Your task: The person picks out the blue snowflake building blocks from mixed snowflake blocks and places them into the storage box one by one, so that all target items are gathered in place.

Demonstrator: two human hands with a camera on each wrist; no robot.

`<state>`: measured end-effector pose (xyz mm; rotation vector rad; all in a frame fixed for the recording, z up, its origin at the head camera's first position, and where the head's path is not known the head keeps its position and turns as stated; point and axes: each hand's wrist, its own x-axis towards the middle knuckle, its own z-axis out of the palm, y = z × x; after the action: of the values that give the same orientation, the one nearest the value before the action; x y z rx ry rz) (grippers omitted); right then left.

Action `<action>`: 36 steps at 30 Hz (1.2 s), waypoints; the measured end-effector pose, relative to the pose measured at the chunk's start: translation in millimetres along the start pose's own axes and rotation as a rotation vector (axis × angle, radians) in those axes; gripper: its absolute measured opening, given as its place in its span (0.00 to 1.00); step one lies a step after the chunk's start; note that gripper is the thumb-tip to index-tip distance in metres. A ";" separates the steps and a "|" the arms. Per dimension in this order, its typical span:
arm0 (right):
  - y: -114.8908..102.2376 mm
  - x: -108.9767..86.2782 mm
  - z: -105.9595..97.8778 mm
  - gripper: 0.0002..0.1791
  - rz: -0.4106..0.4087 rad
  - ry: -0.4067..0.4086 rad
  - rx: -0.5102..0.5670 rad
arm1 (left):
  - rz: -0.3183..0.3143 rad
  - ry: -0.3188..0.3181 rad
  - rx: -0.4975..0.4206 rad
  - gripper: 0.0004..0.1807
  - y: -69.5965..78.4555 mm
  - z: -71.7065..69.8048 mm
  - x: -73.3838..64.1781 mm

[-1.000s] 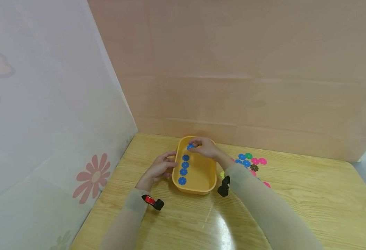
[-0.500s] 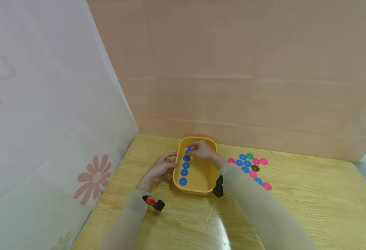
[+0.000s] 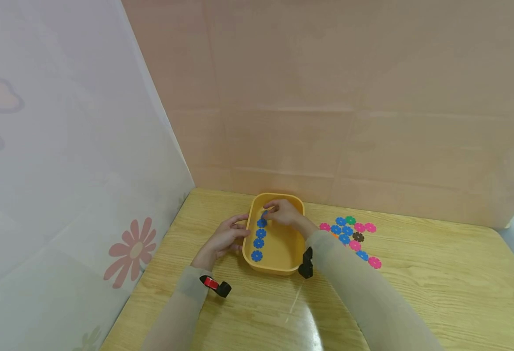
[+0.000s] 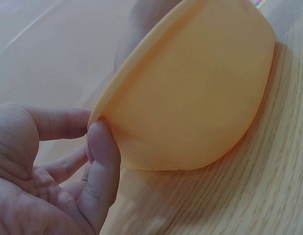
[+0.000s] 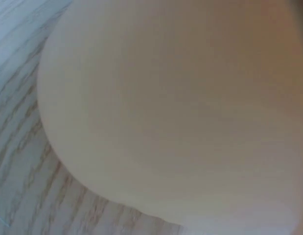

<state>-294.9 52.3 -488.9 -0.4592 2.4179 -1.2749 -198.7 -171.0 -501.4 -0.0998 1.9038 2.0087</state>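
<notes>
A yellow plastic basin (image 3: 285, 269) stands on the wooden table, with a column of blue flower-shaped discs (image 3: 259, 243) lying along its left side. My left hand (image 3: 226, 238) grips the left rim; in the left wrist view the thumb and a finger pinch the basin's edge (image 4: 141, 54). Over the far left part of the basin, my right hand (image 3: 282, 213) pinches another blue flower-shaped disc (image 3: 264, 215) at the column's far end. Fingers partly cover that disc. In the right wrist view the basin's outer wall (image 5: 166, 122) fills most of the frame, blurred, and the right hand is hidden.
Right of the basin, several loose flower-shaped discs in blue, pink, green, brown and orange lie on the table, a pink disc (image 3: 374, 263) nearest the front. A beige wall (image 3: 327, 122) rises behind; a pale wall with printed flowers (image 3: 134, 248) stands at left.
My right hand has moved slightly toward me and left, bringing its blue disc down to the far end of the column. The left hand keeps its grip on the rim.
</notes>
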 end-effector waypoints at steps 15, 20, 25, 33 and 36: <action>-10.7 -7.6 -11.2 0.20 -0.052 0.045 -0.096 | -0.008 0.002 -0.008 0.32 0.8 0.7 -0.2; -12.1 -13.6 -18.5 0.20 -0.086 0.060 -0.089 | -0.012 0.007 -0.002 0.32 2.0 1.1 -1.5; -11.8 -21.9 -29.3 0.22 -0.120 0.051 -0.054 | -0.013 0.006 -0.003 0.32 1.9 1.7 -1.3; -9.4 -39.9 -51.0 0.24 -0.174 0.039 -0.024 | -0.008 -0.004 0.000 0.34 1.8 2.0 -0.8; -8.1 -47.1 -59.2 0.23 -0.186 0.045 -0.030 | -0.008 -0.005 0.001 0.34 1.8 2.0 -0.5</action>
<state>-280.0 111.2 -443.2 -0.6846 2.4820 -1.3390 -198.4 -169.3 -499.4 -0.1010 1.8987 2.0006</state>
